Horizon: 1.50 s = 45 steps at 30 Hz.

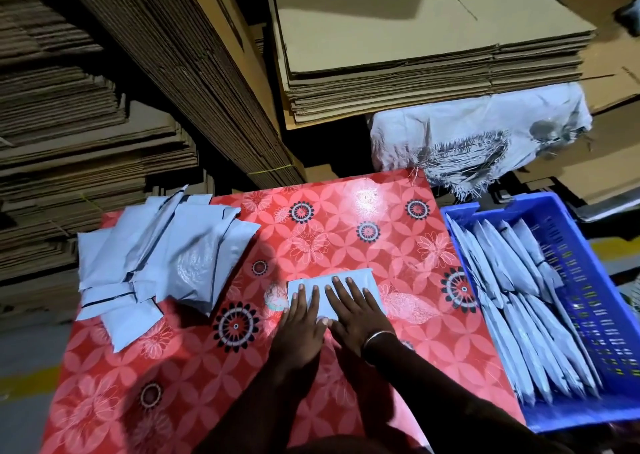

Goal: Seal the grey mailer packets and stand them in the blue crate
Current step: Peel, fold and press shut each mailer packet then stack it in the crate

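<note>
One grey mailer packet (349, 278) lies flat in the middle of the table with the red flowered cloth (346, 218). My left hand (300, 325) and my right hand (356, 311) both press flat on it, fingers spread, covering its near half. A loose pile of grey packets (162, 256) sits on the table's left side. To the right stands the blue crate (595, 280), holding several grey packets (519, 301) on edge in rows.
Stacks of flattened cardboard (415, 55) rise behind the table and to the left. A frayed white sack (478, 135) hangs over something behind the crate. A bangle (375, 336) is on my right wrist.
</note>
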Each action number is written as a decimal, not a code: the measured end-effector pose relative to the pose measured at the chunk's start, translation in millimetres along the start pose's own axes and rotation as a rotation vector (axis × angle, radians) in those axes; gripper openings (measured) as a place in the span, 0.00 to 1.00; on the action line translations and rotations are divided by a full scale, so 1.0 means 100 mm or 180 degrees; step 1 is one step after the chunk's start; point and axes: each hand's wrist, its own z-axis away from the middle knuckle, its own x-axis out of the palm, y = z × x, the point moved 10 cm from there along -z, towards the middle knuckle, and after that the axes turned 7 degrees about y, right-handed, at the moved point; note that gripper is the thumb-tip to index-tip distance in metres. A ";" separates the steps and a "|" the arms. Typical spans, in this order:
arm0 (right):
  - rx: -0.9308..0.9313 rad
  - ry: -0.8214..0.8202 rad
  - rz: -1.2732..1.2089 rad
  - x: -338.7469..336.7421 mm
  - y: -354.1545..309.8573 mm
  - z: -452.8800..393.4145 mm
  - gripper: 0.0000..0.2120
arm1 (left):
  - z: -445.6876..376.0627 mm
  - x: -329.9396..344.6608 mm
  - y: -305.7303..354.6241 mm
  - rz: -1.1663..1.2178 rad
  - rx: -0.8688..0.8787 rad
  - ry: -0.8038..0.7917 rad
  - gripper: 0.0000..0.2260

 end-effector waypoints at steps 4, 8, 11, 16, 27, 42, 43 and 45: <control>0.0092 0.0134 -0.0009 -0.02 0.15 0.03 0.33 | 0.04 -0.06 -0.05 -0.0146 -0.0127 0.0224 0.30; 0.0423 0.0111 -0.0108 -0.10 0.50 0.13 0.36 | 0.11 -0.17 -0.13 -0.0106 -0.0173 0.0532 0.30; 0.0621 -0.0017 -0.0171 -0.11 0.78 0.20 0.40 | 0.11 -0.22 -0.27 -0.0201 -0.0269 0.0677 0.31; 0.0690 0.0278 -0.0287 -0.44 0.92 0.14 0.40 | 0.02 -0.65 -0.18 -0.0338 -0.0090 0.1351 0.23; 0.0116 0.0365 -0.0027 -0.68 0.31 -0.23 0.40 | -0.38 -0.67 0.21 -0.0834 0.0120 0.0599 0.40; 0.0124 0.1255 0.0183 -0.89 0.44 0.10 0.11 | -0.08 -0.64 0.55 -0.0830 0.0791 0.0892 0.18; 0.0153 0.1253 0.0157 -0.79 0.45 0.16 0.07 | -0.05 -0.51 0.51 -0.0862 0.0754 0.0715 0.19; 0.0191 0.1280 0.0046 -0.66 0.47 0.26 0.07 | 0.01 -0.35 0.46 -0.0866 0.0618 0.0511 0.23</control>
